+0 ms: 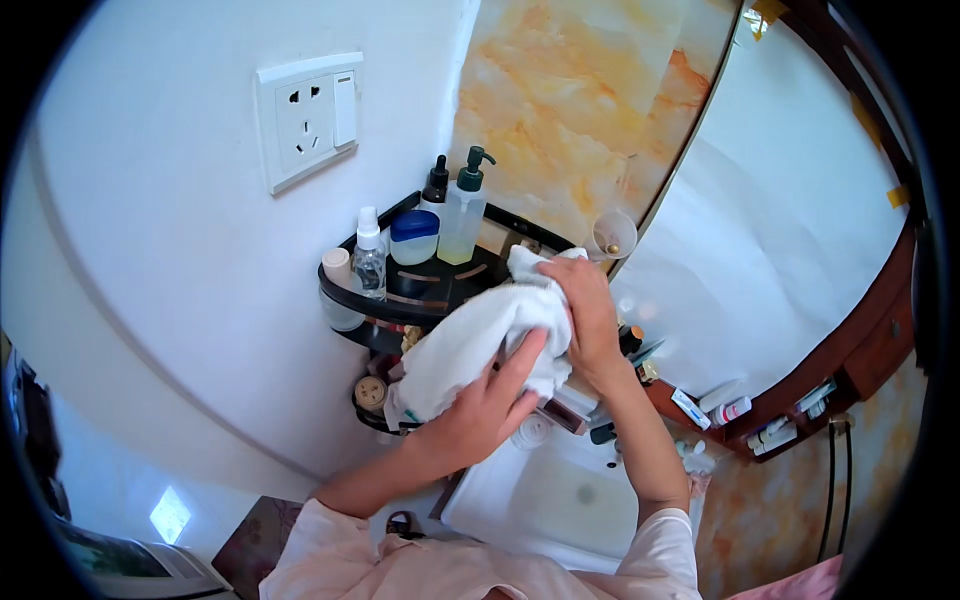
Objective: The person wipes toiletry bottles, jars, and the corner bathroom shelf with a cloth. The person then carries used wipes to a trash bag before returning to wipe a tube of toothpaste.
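Observation:
A white towel [455, 345] is bunched up between my two hands, in front of the black corner shelf [410, 312]. My left hand [490, 405] grips its lower near side, fingers curled into the folds. At the upper right, my right hand [583, 305] has its fingers bent over the cloth. Whether the towel wraps anything, I cannot tell. On the upper tier behind it stand a pump bottle [461, 215] with some yellowish liquid, a blue-lidded jar [414, 238], a dark dropper bottle [435, 185] and a clear spray bottle [369, 262]. The towel hides part of the lower tiers.
Below my hands is a white sink [545, 490]. To the right hangs a mirror [790, 220] in a dark wooden frame, with tubes [690, 408] on its ledge. A clear cup [613, 235] sits by the wall. A white socket [310, 120] is on the left wall.

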`<state>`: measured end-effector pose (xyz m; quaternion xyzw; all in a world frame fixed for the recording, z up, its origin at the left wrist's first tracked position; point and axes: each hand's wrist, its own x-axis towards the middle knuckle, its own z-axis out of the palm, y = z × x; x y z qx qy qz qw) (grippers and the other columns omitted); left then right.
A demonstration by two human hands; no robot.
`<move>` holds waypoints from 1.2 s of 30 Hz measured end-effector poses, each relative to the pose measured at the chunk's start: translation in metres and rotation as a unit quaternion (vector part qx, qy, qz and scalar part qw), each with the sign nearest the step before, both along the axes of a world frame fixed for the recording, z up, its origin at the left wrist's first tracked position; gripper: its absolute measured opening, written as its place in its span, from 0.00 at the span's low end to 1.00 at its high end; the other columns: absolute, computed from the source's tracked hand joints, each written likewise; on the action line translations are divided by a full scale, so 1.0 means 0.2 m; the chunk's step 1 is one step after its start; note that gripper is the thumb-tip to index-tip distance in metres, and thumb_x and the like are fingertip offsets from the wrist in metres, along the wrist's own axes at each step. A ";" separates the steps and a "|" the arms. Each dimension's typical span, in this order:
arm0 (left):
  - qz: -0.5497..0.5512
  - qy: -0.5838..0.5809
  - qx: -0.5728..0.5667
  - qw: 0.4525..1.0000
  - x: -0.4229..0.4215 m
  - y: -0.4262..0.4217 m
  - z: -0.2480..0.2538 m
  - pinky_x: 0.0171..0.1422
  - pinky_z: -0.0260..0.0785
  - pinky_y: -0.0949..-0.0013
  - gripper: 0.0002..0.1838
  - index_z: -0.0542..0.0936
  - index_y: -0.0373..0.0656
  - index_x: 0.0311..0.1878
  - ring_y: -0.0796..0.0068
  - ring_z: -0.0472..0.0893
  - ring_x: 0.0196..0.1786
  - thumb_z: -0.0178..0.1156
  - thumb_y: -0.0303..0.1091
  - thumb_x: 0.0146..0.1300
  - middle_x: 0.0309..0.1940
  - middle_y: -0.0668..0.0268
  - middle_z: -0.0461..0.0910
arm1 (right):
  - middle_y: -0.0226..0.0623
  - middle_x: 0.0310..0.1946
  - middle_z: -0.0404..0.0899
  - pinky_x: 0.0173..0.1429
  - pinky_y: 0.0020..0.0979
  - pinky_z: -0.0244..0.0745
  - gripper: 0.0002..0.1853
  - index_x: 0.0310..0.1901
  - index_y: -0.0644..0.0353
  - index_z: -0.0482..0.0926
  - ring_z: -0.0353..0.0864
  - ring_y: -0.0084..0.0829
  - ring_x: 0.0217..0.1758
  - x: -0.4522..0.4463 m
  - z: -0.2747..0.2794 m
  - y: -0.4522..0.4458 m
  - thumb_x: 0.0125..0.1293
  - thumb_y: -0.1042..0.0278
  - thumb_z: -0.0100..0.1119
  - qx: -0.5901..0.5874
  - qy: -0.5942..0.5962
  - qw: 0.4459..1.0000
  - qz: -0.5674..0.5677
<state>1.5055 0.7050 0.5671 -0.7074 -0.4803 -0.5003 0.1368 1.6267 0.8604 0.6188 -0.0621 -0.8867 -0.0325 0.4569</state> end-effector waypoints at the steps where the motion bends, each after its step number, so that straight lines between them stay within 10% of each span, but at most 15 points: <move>1: 0.005 0.007 -0.024 1.000 0.00 0.00 0.05 0.63 0.61 0.53 0.35 0.66 0.41 0.65 0.43 0.69 0.59 0.68 0.30 0.52 0.61 0.46 0.65 | 0.46 0.42 0.76 0.53 0.43 0.66 0.15 0.48 0.62 0.75 0.73 0.49 0.46 0.02 0.02 0.00 0.59 0.70 0.52 -0.035 -0.013 0.999 -0.003; 8: 0.054 -0.031 -0.016 0.998 -0.05 0.02 0.23 0.66 0.58 0.53 0.37 0.65 0.37 0.65 0.41 0.65 0.63 0.65 0.21 0.49 0.63 0.45 0.62 | 0.44 0.39 0.77 0.46 0.37 0.71 0.10 0.41 0.62 0.76 0.75 0.47 0.43 -0.11 0.33 -0.03 0.56 0.73 0.56 -0.068 0.008 0.997 0.022; 21: 0.105 0.050 -0.007 0.993 -0.06 0.08 0.14 0.60 0.63 0.57 0.28 0.73 0.34 0.56 0.54 0.72 0.55 0.60 0.23 0.47 0.52 0.52 0.73 | 0.35 0.34 0.76 0.43 0.32 0.75 0.05 0.26 0.59 0.81 0.75 0.36 0.42 -0.22 0.38 0.22 0.49 0.72 0.56 0.265 -0.403 0.869 -0.113; 30: 0.076 0.040 0.020 0.996 -0.15 0.05 0.12 0.57 0.64 0.58 0.25 0.74 0.35 0.53 0.55 0.73 0.51 0.59 0.22 0.47 0.49 0.53 0.74 | 0.42 0.32 0.79 0.43 0.37 0.75 0.06 0.25 0.60 0.82 0.78 0.43 0.39 -0.18 0.40 0.15 0.53 0.69 0.58 0.215 -0.475 0.821 -0.233; 36: 0.034 -0.017 0.041 0.998 -0.24 0.02 0.10 0.57 0.64 0.54 0.24 0.75 0.35 0.51 0.52 0.74 0.50 0.59 0.20 0.46 0.48 0.51 0.74 | 0.49 0.34 0.78 0.44 0.44 0.71 0.15 0.28 0.65 0.80 0.76 0.51 0.42 -0.21 0.41 0.02 0.63 0.62 0.52 -0.046 -0.478 0.835 -0.267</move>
